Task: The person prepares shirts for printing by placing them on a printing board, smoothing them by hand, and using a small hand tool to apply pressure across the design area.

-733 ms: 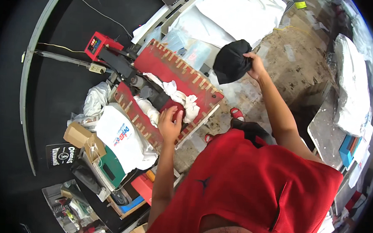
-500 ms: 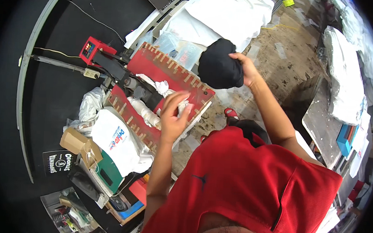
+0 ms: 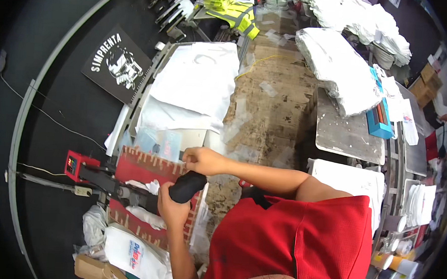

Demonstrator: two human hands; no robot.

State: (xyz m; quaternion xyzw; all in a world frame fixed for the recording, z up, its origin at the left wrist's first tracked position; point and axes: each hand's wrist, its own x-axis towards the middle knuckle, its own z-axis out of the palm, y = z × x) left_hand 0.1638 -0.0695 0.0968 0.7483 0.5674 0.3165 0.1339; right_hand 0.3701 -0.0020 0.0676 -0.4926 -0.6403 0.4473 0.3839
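Note:
A black cap (image 3: pixel 188 187) is held over the red board in front of me. My left hand (image 3: pixel 172 206) grips its near side, fingers wrapped round the fabric. Just beyond it, my right hand (image 3: pixel 204 161) has its fingers curled in a pinch close to the cap's far edge; what they hold, if anything, is hidden. Beneath both hands lies the red board (image 3: pixel 136 164), edged with strips of tape and partly covered by a dark press arm (image 3: pixel 105 180). A white cloth roll (image 3: pixel 146 217) rests on the board.
A red control box (image 3: pixel 80 165) stands left of the board. White sheets (image 3: pixel 193 82) cover a table beyond it. Nearer, a printed white bag (image 3: pixel 134 256) sits by a cardboard box (image 3: pixel 93 269). Across the walkway, a wrapped white bundle (image 3: pixel 338 69) and blue holder (image 3: pixel 379 122) top a bench.
The cap has passed from my right hand to my left and come over the board. My right hand has moved left beside it. The view has swung toward the walkway.

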